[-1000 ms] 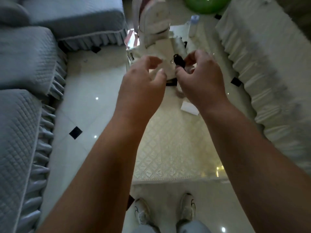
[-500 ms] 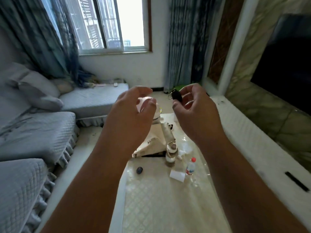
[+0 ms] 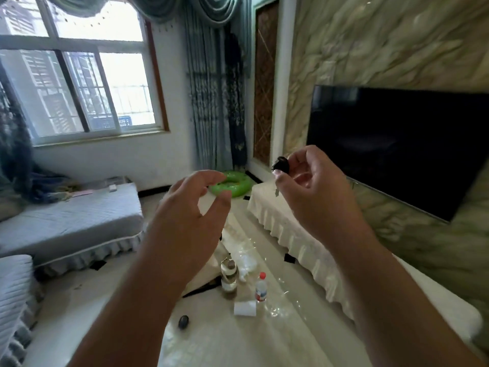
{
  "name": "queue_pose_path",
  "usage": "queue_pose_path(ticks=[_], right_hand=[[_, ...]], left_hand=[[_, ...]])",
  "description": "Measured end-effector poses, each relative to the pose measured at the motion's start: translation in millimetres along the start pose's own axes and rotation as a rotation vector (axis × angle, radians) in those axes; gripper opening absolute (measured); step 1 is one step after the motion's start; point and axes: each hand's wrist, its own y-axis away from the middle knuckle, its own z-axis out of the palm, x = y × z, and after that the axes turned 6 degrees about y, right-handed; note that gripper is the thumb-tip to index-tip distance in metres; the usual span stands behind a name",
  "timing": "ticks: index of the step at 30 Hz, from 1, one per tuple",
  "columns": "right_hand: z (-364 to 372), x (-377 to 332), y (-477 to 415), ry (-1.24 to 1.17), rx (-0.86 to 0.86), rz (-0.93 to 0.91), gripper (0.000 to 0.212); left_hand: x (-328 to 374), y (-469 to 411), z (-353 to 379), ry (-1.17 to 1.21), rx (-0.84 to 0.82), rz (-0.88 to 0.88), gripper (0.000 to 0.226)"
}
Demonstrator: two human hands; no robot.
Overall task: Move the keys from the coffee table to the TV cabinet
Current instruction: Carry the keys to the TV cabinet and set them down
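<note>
Coffee table (image 3: 277, 340) bears bottles, paper; right hand (image 3: 315, 192) grip pinches keys (image 3: 281, 165); left hand (image 3: 190, 218) released.

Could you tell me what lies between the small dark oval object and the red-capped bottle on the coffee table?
In the head view, a white paper roll lies between the dark oval object and the red-capped bottle.

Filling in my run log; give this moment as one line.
right hand: pinching keys, raised | left hand: empty, open | TV cabinet: keys not yet placed
</note>
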Motion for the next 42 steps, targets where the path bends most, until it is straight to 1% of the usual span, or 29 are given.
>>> queue_pose_path(ticks=[6,11,17,25,32,35,38,42], right_hand=[[-39.7,5.1,35.6,0.119,0.134,0.073,0.012],[-86.2,27.7,63.9,0.241,0.246,0.173,0.012],[-154.2,71.4,103.6,0.365,0.317,0.28,0.011],[-263.2,144.5,144.8,0.468,0.327,0.414,0.008],[-344.7,207.6,149.8,0.518,0.337,0.43,0.003],[-363.2,233.3,146.6,0.51,0.311,0.415,0.004],[-371.1,256.8,141.4,0.444,0.304,0.44,0.004],[-368.3,283.2,127.1,0.38,0.256,0.509,0.013]], left_hand=[[15.2,3.4,20.4,0.057,-0.131,0.084,0.034],[43.7,16.2,71.8,0.135,-0.278,0.177,0.03],[82.6,39.4,136.3,0.223,-0.412,0.246,0.033],[158.5,73.0,240.2,0.258,-0.51,0.33,0.028],[214.4,97.7,326.4,0.264,-0.546,0.32,0.028],[223.7,103.8,355.9,0.252,-0.54,0.3,0.026],[225.4,103.3,380.4,0.234,-0.553,0.261,0.029],[220.7,92.7,403.2,0.222,-0.551,0.226,0.032]])
